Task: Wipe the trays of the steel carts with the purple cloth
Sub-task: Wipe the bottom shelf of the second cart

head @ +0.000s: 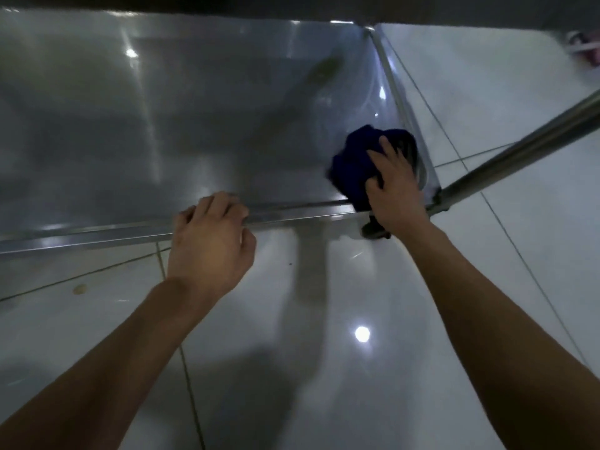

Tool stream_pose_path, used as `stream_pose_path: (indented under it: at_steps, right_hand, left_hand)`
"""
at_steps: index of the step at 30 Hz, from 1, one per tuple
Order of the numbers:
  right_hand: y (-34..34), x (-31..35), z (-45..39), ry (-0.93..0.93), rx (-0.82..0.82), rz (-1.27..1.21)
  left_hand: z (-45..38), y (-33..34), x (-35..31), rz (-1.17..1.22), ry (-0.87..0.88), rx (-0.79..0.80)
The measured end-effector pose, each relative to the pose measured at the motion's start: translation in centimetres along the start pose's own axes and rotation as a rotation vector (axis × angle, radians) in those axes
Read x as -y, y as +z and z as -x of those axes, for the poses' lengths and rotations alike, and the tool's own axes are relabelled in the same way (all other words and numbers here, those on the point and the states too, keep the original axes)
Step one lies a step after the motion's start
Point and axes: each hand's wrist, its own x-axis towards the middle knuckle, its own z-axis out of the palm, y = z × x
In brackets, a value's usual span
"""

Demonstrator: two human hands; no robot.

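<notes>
A steel cart tray [162, 125] fills the upper left of the head view, shiny and low above the floor. The dark purple cloth [354, 164] lies bunched in the tray's near right corner. My right hand [394, 186] lies on top of the cloth, with its fingers bent into the fabric and gripping it. My left hand [211, 235] holds the tray's near rim [292, 212], fingers curled over the edge.
A steel cart post [519, 151] slants up to the right from the tray's corner. A dark caster [373, 228] sits under that corner. Glossy white floor tiles [324, 319] lie below and to the right. A pink-and-white object [584, 47] lies far right.
</notes>
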Motion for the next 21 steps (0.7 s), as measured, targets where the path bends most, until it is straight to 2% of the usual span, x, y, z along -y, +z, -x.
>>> stream_pose_path:
  at_steps: [4,9,13,18,21]
  right_hand:
    - [-1.6,-3.5,-0.7,0.141,-0.038,0.066]
    - [-0.3,-1.4,-0.5,0.15,-0.023,0.145]
    - [2.1,4.1,0.2,0.031,0.037,0.148]
    - [6.1,11.6,1.1,-0.113,0.137,0.163]
    - [7.3,14.0,0.9,-0.16,0.174,0.123]
  left_hand:
    - [0.0,-0.1,0.2,-0.004,0.054,0.038]
    - [0.3,0.2,0.3,0.005,0.064,0.016]
    - [0.5,-0.1,0.7,0.066,0.072,0.054]
    - [1.2,-1.2,3.5,0.127,0.167,0.073]
    - [1.1,-2.7,7.7,0.091,0.04,-0.021]
